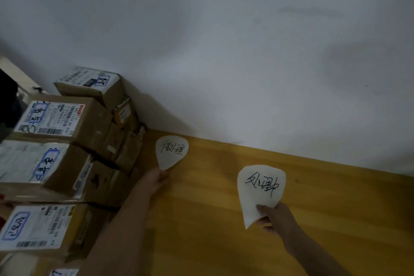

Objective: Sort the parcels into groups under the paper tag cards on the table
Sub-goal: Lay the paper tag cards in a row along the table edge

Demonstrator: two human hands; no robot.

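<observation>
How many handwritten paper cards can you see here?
2. One card is beside the stacked parcels, held by the left hand; the other card is further right, held by the right hand. Others may be out of frame.

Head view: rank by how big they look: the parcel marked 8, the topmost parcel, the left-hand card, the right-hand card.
1. parcel marked 8
2. topmost parcel and right-hand card: about alike, unranked
3. left-hand card; it lies farther off, so the cards may truly match

Right card — 处理中; left card — perhaps 待处理.
</observation>
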